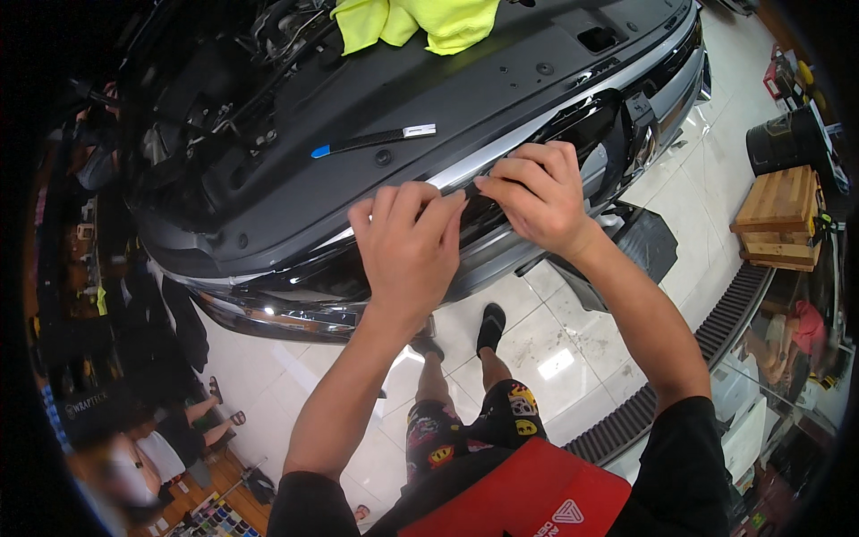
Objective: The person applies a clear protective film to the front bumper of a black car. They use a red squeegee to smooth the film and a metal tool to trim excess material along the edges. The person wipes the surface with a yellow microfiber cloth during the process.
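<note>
Two bare hands work side by side on the front of a dark car with its bonnet raised. The left hand lies knuckles-up with its fingertips curled onto the chrome trim strip above the grille, pressing rather than grasping anything I can make out. The right hand, touching it on the inner side, pinches thumb against forefinger at the same strip, seemingly on a thin film edge; too fine to tell for sure. Beyond the grip, on the black radiator cover, lie a slim black tool with a blue tip and, farther off, a yellow microfibre cloth. By my reading, the step in hand is seating or lifting a film along the trim; the next move calls for a steady pull with even pressure.
</note>
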Motion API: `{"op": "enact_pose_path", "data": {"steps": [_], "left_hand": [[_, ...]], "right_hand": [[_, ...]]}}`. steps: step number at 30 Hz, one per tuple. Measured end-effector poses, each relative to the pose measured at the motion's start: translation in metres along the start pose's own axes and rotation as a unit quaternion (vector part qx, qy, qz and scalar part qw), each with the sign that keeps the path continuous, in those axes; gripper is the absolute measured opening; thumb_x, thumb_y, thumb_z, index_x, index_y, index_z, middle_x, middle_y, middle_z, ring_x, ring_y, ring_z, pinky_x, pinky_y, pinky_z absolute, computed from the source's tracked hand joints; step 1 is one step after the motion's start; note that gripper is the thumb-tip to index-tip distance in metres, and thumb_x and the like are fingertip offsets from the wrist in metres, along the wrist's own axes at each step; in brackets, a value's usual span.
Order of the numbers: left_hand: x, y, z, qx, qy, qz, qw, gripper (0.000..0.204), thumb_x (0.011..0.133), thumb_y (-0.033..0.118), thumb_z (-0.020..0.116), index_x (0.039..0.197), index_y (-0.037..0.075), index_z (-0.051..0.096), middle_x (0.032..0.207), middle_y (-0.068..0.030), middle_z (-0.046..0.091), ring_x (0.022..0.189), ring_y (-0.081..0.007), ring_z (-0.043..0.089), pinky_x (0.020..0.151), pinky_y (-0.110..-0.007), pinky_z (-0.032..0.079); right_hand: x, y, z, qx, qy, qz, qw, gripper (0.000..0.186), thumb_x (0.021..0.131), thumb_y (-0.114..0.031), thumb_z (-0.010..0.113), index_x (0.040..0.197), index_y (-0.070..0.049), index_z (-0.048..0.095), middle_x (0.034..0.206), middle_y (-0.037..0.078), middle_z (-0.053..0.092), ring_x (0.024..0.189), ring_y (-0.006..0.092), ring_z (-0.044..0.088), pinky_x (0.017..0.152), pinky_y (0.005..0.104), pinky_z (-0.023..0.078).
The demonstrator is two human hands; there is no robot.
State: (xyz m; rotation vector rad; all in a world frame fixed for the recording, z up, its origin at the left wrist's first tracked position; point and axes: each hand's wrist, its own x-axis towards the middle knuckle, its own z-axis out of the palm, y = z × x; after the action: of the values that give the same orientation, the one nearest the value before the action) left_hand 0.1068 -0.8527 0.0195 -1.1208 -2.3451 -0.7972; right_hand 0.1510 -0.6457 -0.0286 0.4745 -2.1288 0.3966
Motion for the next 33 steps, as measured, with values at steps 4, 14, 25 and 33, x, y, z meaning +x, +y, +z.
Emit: {"op": "enact_pose_path", "data": {"steps": [4,14,25,33], "left_hand": [[-0.001,0.001,0.000,-0.019,0.002,-0.004,1.000,0.020,0.077,0.005,0.084,0.093,0.014,0.076,0.089,0.0011,0.062,0.086,-0.0198,0.059,0.083,-0.039,0.037],[0.025,0.022,0.020,0.022,-0.029,-0.013,0.999,0.023,0.083,0.014,0.085,0.105,0.015,0.079,0.095,0.0006,0.063,0.087,-0.0192,0.058,0.082,-0.038,0.035],[0.029,0.029,0.033,-0.012,-0.008,-0.009,1.000,0.018,0.081,0.010,0.084,0.098,0.015,0.080,0.091,0.0023,0.064,0.086,-0.0189,0.059,0.085,-0.038,0.036],[0.051,0.041,0.041,-0.009,-0.024,-0.029,0.999,0.011,0.085,0.014,0.082,0.092,0.012,0.074,0.092,-0.0001,0.065,0.088,-0.0221,0.060,0.085,-0.039,0.037]], "right_hand": [[-0.002,0.012,-0.013,-0.023,0.031,0.058,0.998,0.032,0.074,-0.011,0.082,0.105,-0.013,0.075,0.106,-0.002,0.068,0.099,0.0232,0.061,0.085,0.0391,0.042],[-0.006,0.038,-0.029,-0.037,0.007,0.036,0.999,0.025,0.069,-0.007,0.076,0.094,-0.011,0.074,0.100,-0.001,0.068,0.097,0.0234,0.061,0.080,0.0366,0.046],[-0.008,0.054,-0.032,-0.040,0.035,0.085,0.995,0.030,0.071,-0.006,0.079,0.100,-0.013,0.075,0.110,0.002,0.069,0.098,0.0256,0.060,0.082,0.0381,0.047],[-0.007,0.060,-0.034,-0.014,0.008,0.070,0.997,0.026,0.071,-0.005,0.070,0.097,-0.011,0.072,0.106,0.001,0.068,0.099,0.0263,0.060,0.082,0.0376,0.048]]}}
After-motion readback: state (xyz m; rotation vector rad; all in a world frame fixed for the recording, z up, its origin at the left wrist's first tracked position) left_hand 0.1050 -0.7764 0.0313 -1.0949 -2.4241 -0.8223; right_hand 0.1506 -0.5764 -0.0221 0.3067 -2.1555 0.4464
